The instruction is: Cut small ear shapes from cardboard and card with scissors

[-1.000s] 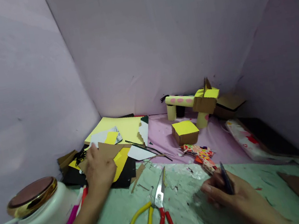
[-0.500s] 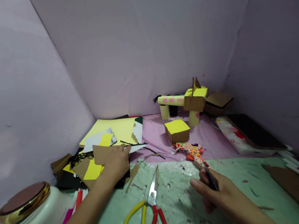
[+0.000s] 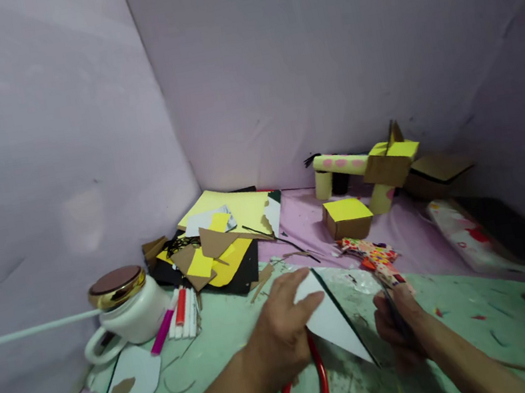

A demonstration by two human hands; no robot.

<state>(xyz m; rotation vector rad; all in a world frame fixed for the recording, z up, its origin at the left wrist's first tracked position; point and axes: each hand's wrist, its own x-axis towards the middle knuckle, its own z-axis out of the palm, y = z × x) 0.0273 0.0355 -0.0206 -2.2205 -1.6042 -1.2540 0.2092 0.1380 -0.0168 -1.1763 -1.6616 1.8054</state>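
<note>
My left hand (image 3: 280, 329) is closed on a white triangular piece of card (image 3: 336, 326) with a dark edge, thumb on its white face. Under that hand shows the red handle (image 3: 322, 379) of the scissors; their other parts are mostly hidden. To the right of the card, my right hand (image 3: 411, 322) is closed around a dark, slim pen (image 3: 393, 309), partly covered by the fingers and blurred. Just beyond it lies a strip of flower-patterned cloth (image 3: 371, 252). A small cardboard box with a yellow top (image 3: 346, 211) stands behind the cloth.
Paper and card scraps (image 3: 233, 259) are heaped at the back left. A white mug (image 3: 135, 314) with a gold-rimmed lid and several markers (image 3: 183, 313) stand left. A cardboard animal figure (image 3: 343, 163) is at the back. Another white card piece (image 3: 128, 389) lies front left.
My left hand has drawn the white card from the scrap heap toward me, over the scissors. The view has turned left. My right hand still holds the pen.
</note>
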